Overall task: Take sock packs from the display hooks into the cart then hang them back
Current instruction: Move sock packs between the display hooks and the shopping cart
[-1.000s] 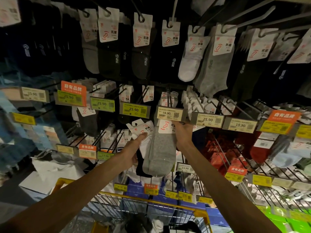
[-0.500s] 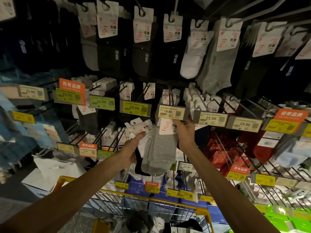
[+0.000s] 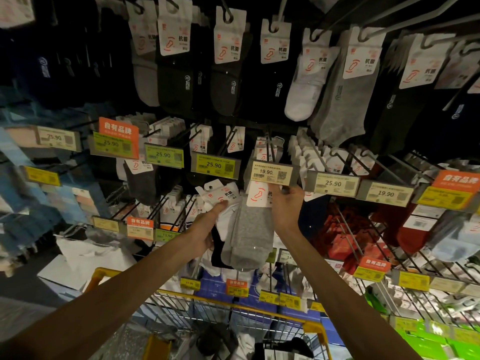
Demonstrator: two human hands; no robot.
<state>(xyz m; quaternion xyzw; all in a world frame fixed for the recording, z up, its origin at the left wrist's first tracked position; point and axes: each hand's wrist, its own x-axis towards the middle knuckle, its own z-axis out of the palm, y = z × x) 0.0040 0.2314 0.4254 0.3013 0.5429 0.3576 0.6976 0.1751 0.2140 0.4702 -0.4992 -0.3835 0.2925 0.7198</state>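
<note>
Right grip [image 3: 285,206] is pinching the grey sock pack [image 3: 249,237] by its stiff card under the price tag [image 3: 271,173]; left grip [image 3: 207,224] is clutching the white sock pack [image 3: 223,197] alongside; both are likely handling light and floppy.

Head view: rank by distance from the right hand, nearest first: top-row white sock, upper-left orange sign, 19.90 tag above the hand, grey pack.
1. Grey pack: the right hand pinches its card.
2. 19.90 tag: just above the hand, nearly as close.
3. White sock: top row, well above.
4. Orange sign: far upper left.
</note>
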